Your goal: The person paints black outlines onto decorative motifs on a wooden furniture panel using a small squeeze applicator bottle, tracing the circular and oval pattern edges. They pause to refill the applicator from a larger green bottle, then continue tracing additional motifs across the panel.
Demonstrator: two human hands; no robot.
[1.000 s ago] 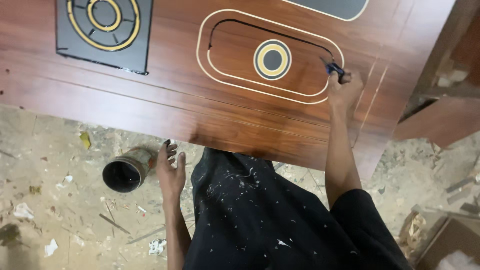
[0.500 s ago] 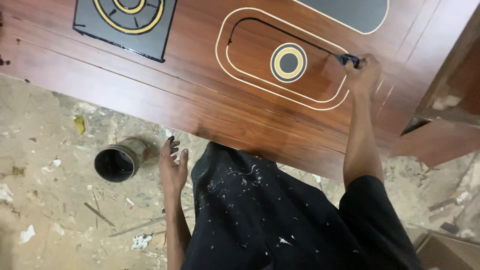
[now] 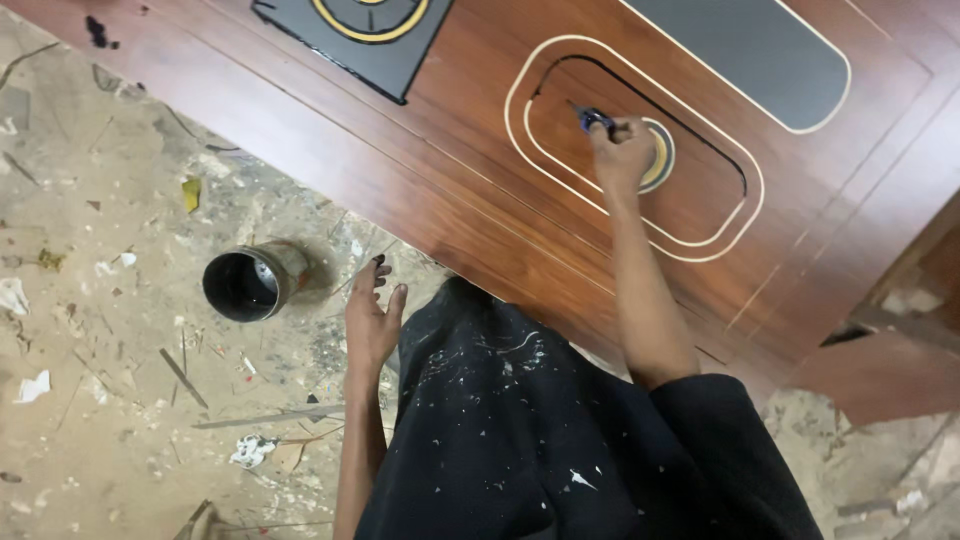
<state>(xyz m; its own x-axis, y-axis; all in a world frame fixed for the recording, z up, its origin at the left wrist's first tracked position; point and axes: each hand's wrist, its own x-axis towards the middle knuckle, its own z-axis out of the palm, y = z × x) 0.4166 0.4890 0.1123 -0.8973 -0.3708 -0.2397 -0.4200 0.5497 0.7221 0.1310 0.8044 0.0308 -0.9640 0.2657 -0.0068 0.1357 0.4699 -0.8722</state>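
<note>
On door, inside oval inlay: right hand pinches brush; left hand hangs loosely spread near paint can. Risk: a slip smears black past the groove.

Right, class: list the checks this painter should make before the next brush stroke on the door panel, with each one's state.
1. Right hand grips the small brush: ok.
2. Brush tip on the black line inside the oval groove: ok.
3. Paint load on the bristles: cannot tell.
4. Left hand off the wooden door: ok.
5. Black paint tin upright: not ok, it lies sideways on the floor.
</note>
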